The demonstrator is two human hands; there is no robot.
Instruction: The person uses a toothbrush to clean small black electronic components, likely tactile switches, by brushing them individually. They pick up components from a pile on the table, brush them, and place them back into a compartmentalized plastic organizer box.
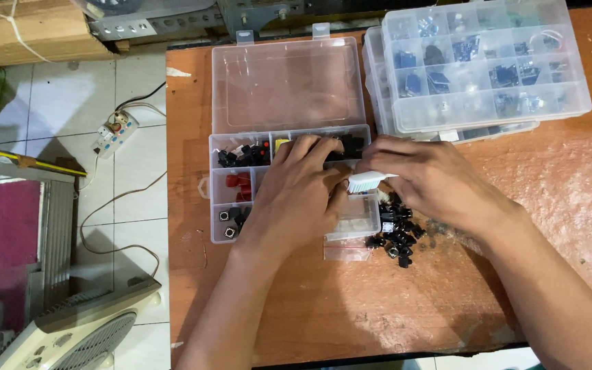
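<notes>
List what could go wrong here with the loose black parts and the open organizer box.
1. The loose black parts lie heaped on the table beside the open organizer box; the right hand above them could scatter some.
2. The left hand covers several compartments, so parts might drop into the wrong one.

Lighting here is pretty even and soft, daylight-ish, so the wooden table [351, 301] and white floor tiles [138, 205] are bright with only faint shadows under the forearms and a darker patch on the tiles at far left. The clear lid of the open organizer box [288, 85] catches a mild milky sheen, no harsh glare. Focus is decent in the middle, but both hands look a bit motion-smeared and the corners bend slightly from the wide lens.
</notes>
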